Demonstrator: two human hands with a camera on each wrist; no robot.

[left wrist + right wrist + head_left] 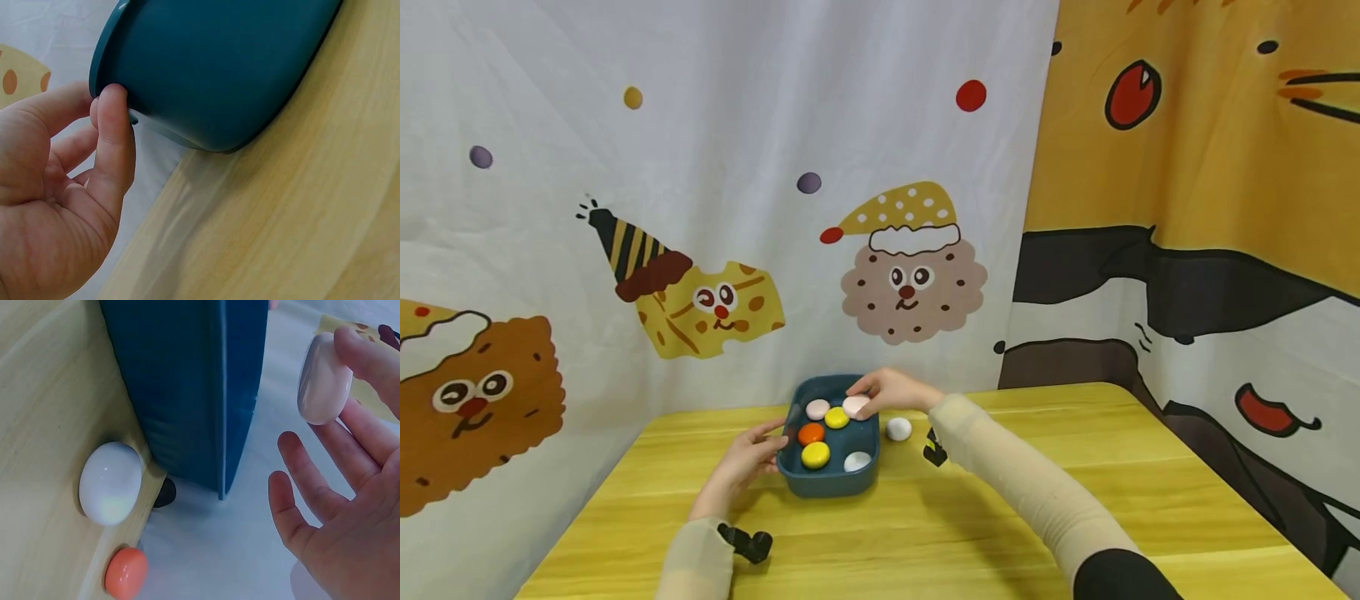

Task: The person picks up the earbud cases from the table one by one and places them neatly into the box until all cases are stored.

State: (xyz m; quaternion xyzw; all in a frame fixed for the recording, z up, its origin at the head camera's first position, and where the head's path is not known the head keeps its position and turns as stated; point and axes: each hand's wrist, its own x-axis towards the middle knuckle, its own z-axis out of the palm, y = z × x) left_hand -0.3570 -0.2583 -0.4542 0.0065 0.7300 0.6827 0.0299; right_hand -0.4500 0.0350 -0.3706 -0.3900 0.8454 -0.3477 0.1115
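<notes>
My left hand [748, 460] grips the rim of a dark blue-green plastic bin [827, 485] at its left side; in the left wrist view the fingers [114, 125] curl at the bin's edge. Inside the bin lie smooth rounded stones: a pale pink stone [817, 409], a yellow stone [837, 417], an orange stone [811, 434], a second yellow stone [816, 455] and a white stone [857, 461]. Over the bin's back right part, my right hand [895, 390] pinches another pale pink stone [325, 380] between thumb and fingers, above rim height.
A white stone [111, 483] sits on the wooden table [970, 517] just right of the bin. Beyond it, an orange stone [126, 573] shows in the right wrist view. A printed cloth [910, 67] hangs behind the table.
</notes>
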